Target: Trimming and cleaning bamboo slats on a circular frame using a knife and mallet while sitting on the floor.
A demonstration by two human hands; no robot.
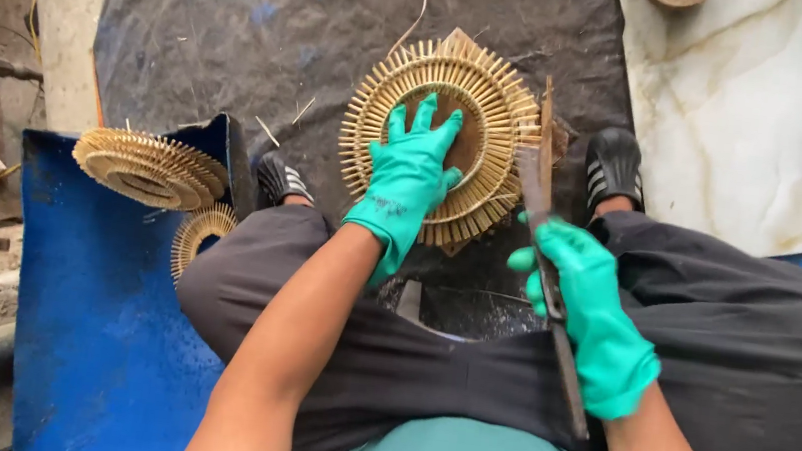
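A round woven frame of thin bamboo sticks [496, 95] lies on a dark block between my feet. My left hand [409, 181], in a green glove, presses flat on it with fingers spread. Just right of the frame, my right hand [592, 313], also in a green glove, grips a long flat blade [532, 175]. The blade's tip stands against the frame's right rim.
A stack of finished round stick frames [148, 166] rests on a blue barrel [98, 322] at my left, with another frame [199, 233] below it. A dark tarp [233, 25] covers the ground ahead. A white stone slab [777, 107] lies at the right. Black sandals [614, 164] are on my feet.
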